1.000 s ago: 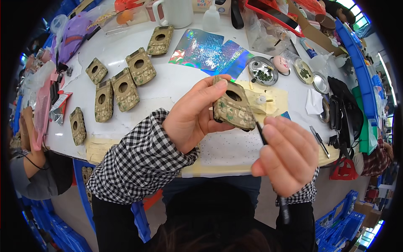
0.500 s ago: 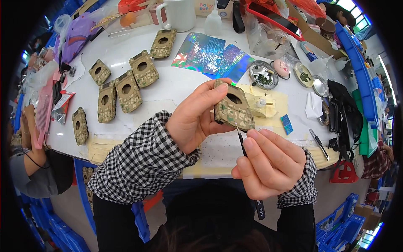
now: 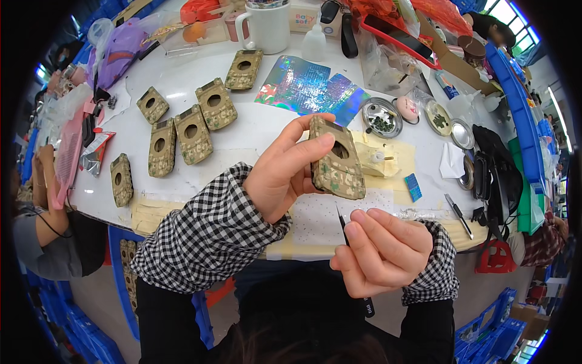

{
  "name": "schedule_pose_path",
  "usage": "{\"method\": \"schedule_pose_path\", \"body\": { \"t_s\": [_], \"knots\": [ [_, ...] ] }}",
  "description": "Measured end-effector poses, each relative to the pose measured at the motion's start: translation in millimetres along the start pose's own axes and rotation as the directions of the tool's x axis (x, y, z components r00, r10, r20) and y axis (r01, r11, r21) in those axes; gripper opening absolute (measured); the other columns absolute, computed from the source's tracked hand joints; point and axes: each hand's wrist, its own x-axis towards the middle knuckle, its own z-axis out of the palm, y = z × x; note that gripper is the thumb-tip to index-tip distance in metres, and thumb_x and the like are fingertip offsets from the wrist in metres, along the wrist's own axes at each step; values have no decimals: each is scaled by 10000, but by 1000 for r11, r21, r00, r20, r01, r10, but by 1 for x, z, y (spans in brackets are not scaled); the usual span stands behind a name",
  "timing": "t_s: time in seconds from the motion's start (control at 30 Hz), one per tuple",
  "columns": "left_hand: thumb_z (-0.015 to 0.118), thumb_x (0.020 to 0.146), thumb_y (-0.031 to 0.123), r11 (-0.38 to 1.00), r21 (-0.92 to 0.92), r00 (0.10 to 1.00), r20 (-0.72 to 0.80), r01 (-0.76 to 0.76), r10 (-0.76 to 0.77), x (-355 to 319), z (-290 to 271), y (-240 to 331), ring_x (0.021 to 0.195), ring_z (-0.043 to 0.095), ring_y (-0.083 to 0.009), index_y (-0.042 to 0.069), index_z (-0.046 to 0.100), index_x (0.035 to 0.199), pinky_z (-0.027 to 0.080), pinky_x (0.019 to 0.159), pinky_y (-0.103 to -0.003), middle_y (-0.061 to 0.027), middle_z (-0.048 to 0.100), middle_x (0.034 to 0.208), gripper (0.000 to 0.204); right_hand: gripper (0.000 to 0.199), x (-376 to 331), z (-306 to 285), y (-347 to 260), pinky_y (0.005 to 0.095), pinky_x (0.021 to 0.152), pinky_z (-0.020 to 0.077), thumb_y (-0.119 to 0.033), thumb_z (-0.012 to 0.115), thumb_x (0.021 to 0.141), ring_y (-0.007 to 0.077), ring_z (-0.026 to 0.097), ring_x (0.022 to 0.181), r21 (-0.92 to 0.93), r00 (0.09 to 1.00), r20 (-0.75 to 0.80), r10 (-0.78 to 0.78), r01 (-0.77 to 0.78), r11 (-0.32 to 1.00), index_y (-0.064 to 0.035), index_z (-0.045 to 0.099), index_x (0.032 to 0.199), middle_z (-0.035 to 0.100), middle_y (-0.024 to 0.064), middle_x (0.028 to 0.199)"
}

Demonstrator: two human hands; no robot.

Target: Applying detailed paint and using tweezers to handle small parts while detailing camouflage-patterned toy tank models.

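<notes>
Your left hand [image 3: 284, 167] grips a tan-and-green camouflage model hull with a round hole [image 3: 337, 174] above the white table [image 3: 245, 124], while your right hand [image 3: 386, 252] pinches a slim black pointed tool [image 3: 343, 228] nearby.

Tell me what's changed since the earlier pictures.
The right hand moved left and toward the person's body, bringing the dark pointed tool below the camouflage hull, its tip now apart from it. Nothing was let go; the left hand still holds the hull.
</notes>
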Motion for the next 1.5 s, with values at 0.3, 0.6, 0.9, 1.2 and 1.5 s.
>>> {"method": "schedule_pose_path", "body": {
  "t_s": [0.3,0.6,0.9,1.2,1.5],
  "knots": [
    [598,880,252,978,116,979,-89,-175,186,-3,6,-3,996,566,-155,84,301,1316,519,740,-277,-108,501,1157,554,167,5,9,-8,241,655,568,-274,549,900,137,654,738,47,995,-55,-86,88,995,-116,543,848,614,19,802],
    [595,884,254,981,106,982,-80,-163,172,-2,5,-4,1006,561,-152,93,308,1309,519,753,-280,-104,512,1144,538,81,3,14,-12,281,721,574,-170,591,795,179,665,794,78,992,-111,-55,63,995,-90,586,786,633,41,831],
    [595,885,255,981,97,981,-80,-167,175,-4,5,-3,1010,561,-161,94,308,1306,518,764,-290,-106,512,1147,534,71,3,16,-14,275,715,576,-162,585,794,176,665,790,90,993,-105,-50,59,994,-92,586,782,637,39,840],
    [581,888,263,983,88,983,-68,-163,169,-6,7,-1,975,574,-158,78,295,1328,515,765,-293,-106,528,1115,557,251,2,-13,4,327,664,579,-241,613,887,260,666,743,640,844,-34,536,-393,660,0,554,852,632,181,915],
    [530,911,242,992,38,991,-42,-123,125,-4,7,-4,938,572,-105,67,288,1338,506,750,-268,-81,547,1093,521,245,-1,-22,8,275,639,559,-223,410,990,204,678,672,756,-71,586,807,-310,-577,1,500,955,654,141,794]
  ]
}}
